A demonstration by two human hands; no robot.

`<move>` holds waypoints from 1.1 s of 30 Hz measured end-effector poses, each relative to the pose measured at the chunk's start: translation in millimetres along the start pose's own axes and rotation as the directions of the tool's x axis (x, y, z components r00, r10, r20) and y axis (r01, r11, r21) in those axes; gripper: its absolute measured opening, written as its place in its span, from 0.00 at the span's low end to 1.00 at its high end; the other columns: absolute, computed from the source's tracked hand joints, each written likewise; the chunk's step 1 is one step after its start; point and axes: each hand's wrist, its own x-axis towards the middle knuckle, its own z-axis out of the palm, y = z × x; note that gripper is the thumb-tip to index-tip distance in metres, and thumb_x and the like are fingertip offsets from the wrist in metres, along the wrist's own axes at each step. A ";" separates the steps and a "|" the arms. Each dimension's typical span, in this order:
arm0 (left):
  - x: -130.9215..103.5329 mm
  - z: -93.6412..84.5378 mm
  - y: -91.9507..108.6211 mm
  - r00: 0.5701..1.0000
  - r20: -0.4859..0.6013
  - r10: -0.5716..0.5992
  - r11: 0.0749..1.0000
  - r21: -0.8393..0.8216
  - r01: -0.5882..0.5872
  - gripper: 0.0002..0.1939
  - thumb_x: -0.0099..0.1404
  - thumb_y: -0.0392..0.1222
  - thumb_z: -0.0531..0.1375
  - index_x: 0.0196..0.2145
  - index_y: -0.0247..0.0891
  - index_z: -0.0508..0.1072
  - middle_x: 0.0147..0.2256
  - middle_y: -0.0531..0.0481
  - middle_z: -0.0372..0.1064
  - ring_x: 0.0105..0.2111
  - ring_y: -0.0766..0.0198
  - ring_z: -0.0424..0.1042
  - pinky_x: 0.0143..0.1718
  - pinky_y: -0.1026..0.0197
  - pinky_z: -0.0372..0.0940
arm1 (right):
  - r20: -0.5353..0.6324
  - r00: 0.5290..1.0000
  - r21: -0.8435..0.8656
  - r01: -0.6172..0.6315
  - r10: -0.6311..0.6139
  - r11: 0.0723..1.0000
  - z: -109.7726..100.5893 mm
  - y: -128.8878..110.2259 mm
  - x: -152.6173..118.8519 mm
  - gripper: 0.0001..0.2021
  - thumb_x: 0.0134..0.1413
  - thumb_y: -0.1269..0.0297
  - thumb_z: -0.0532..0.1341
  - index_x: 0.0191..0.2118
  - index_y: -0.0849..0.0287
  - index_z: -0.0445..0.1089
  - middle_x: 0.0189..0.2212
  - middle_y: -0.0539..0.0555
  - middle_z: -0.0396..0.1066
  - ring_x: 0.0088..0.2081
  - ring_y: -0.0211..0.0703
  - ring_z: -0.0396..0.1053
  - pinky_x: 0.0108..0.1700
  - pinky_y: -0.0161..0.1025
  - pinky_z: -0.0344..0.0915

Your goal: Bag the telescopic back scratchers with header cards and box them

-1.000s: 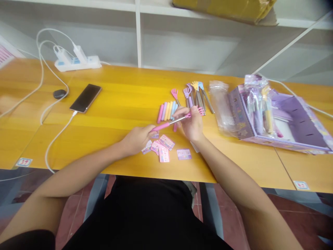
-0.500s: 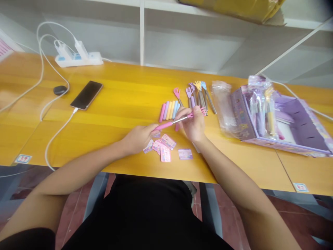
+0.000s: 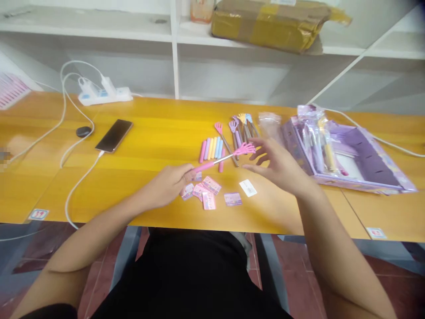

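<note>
My left hand [image 3: 171, 184] is closed round the pink handle of a pink back scratcher [image 3: 244, 149], whose metal rod slants up to the right. Just right of its claw head, my right hand [image 3: 270, 161] is held with fingers apart and nothing between them. Behind the scratcher lie a row of pastel handles [image 3: 211, 148] and several scratcher heads on metal rods [image 3: 233, 127] in pink, purple, yellow and blue. In front are small printed cards [image 3: 211, 185] in a loose pile, a purple card [image 3: 233, 199] and a white card [image 3: 248, 188].
At the right stands a purple box [image 3: 385, 157] with wrapped scratchers inside, beside clear plastic bags [image 3: 269, 124]. A phone [image 3: 113, 135] on a white cable, a black mouse-like object [image 3: 83, 131] and a power strip [image 3: 105, 96] are at the left. A taped parcel [image 3: 265, 24] sits on the shelf.
My right hand has let go of the pink scratcher's head and moved right, its fingers spreading. The white card now shows. The view has tilted up, with more shelf visible.
</note>
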 end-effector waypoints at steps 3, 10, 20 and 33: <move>-22.5 3.9 6.1 0.992 0.125 0.023 1.000 -0.015 -0.021 0.24 0.86 0.56 0.45 0.39 0.41 0.71 0.31 0.55 0.74 0.34 0.62 0.76 0.40 0.60 0.65 | -0.160 0.940 -0.302 0.245 -0.303 0.921 7.4 -15.8 -39.6 0.19 0.71 0.61 0.69 0.64 0.51 0.75 0.51 0.60 0.76 0.47 0.50 0.77 0.48 0.47 0.76; -45.9 34.8 -3.5 0.983 -0.005 0.185 0.841 0.519 -0.156 0.19 0.85 0.53 0.51 0.51 0.40 0.76 0.43 0.46 0.80 0.40 0.55 0.78 0.39 0.56 0.66 | -0.135 0.865 -0.463 0.376 -0.483 0.803 53.9 -43.0 -89.4 0.12 0.69 0.77 0.66 0.55 0.58 0.77 0.42 0.57 0.78 0.42 0.46 0.76 0.43 0.42 0.70; -31.2 74.3 -17.6 0.814 -0.068 0.577 0.562 0.756 -0.335 0.14 0.82 0.34 0.54 0.58 0.34 0.74 0.47 0.42 0.81 0.43 0.55 0.78 0.43 0.55 0.73 | -0.173 0.860 -0.419 0.377 -0.480 0.826 96.6 -36.4 -88.6 0.05 0.71 0.76 0.65 0.45 0.59 0.75 0.37 0.55 0.78 0.39 0.45 0.72 0.42 0.44 0.66; -22.2 89.8 -28.5 0.735 -0.134 0.665 0.553 0.749 -0.364 0.12 0.81 0.32 0.56 0.56 0.35 0.76 0.42 0.45 0.82 0.41 0.57 0.78 0.42 0.54 0.73 | -0.188 0.844 -0.453 0.379 -0.502 0.807 102.2 -30.3 -93.2 0.08 0.71 0.79 0.64 0.46 0.58 0.74 0.35 0.54 0.76 0.38 0.45 0.69 0.42 0.44 0.63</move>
